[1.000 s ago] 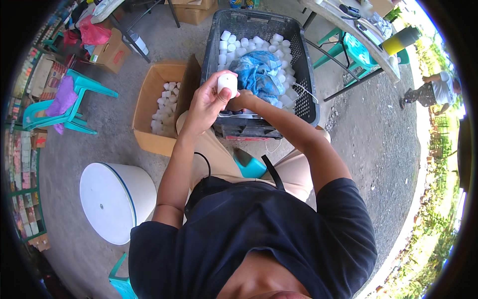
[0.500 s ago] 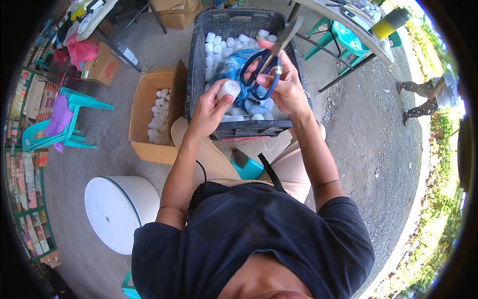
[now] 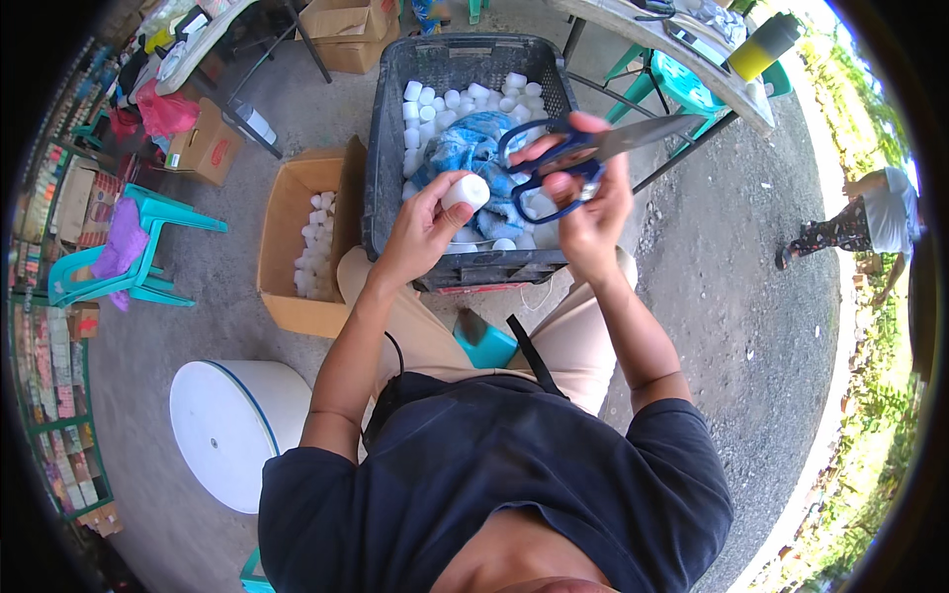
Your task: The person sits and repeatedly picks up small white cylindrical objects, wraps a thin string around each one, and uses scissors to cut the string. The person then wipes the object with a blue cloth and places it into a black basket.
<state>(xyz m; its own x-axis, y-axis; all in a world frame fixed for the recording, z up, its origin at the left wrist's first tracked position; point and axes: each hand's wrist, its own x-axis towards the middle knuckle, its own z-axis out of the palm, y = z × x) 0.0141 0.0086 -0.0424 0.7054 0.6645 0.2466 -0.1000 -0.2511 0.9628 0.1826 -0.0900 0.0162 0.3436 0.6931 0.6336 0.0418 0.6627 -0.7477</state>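
Between the thumb and fingers of my left hand (image 3: 423,229) is a small white plastic cylinder (image 3: 469,192), its flat end tilted up. My right hand (image 3: 596,203) grips dark blue-handled scissors (image 3: 583,158), whose metal blades point to the right. Both hands are raised over the near part of a black plastic crate (image 3: 371,148). Many similar white cylinders (image 3: 426,114) lie in the crate, around and partly under a crumpled blue cloth (image 3: 465,146). The scissors and the cylinder are apart.
Left of the crate, an open cardboard box (image 3: 287,212) holds more white cylinders. Nearby are a white round tub (image 3: 222,435) and a teal chair (image 3: 148,212). A table (image 3: 736,94) with a yellow-black bottle (image 3: 766,47) stands at far right. A person (image 3: 870,222) is at the right edge.
The scissors have swung from pointing up to pointing right, as my right hand turned and lowered slightly. My left hand still holds the cylinder. The person at right has shifted.
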